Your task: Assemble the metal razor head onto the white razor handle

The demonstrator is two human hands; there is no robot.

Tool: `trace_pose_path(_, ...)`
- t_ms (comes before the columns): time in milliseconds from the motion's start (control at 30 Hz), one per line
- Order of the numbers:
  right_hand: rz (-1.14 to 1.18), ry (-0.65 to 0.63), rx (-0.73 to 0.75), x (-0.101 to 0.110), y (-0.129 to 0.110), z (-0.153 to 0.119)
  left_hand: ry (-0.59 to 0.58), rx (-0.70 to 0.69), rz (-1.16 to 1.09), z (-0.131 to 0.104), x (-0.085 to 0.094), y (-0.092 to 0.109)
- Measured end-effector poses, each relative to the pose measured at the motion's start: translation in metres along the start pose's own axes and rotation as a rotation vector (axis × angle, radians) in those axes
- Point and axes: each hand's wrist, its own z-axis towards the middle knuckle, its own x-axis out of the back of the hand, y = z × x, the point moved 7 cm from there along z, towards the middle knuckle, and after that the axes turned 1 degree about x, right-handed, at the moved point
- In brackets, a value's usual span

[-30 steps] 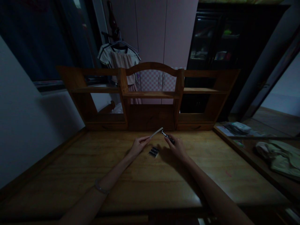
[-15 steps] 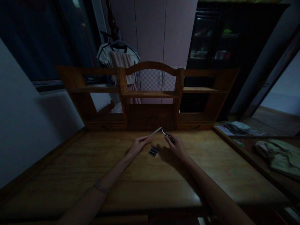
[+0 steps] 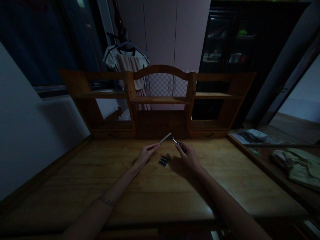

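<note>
My left hand (image 3: 147, 155) is closed, pinching the near end of a thin pale strip (image 3: 165, 138) that slants up to the right. In my right hand (image 3: 189, 155) is a small tool with a black handle and a shiny metal head (image 3: 178, 144); its exact kind is too small to tell. The metal head points up and left, close to the strip's far end, with a narrow gap between them. Below and between the hands, a small pack of dark pieces in rows (image 3: 163, 161) lies on the wooden desk (image 3: 160, 196).
A wooden shelf unit (image 3: 160, 100) with cubbies and drawers stands along the desk's back edge. To the right, beyond a raised wooden edge, lie a folded pale cloth (image 3: 297, 165) and plastic-wrapped items (image 3: 252, 136). Clothes (image 3: 127, 61) hang behind the shelf.
The pale strip's far end has moved slightly up and left, away from the tool's metal head. My right hand has barely shifted.
</note>
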Motion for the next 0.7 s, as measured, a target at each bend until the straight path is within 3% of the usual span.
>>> trace_pose_path(133, 0.000, 0.002, -0.005, -0.0003, 0.0028, 0.0001, -0.053, 0.023, 0.061, 0.0029, -0.0040, -0.0074)
trace_pose_path(700, -0.020, 0.002, 0.024, -0.0003, 0.0003, -0.0001, -0.025, 0.038, 0.068, 0.0057, -0.0003, -0.0079)
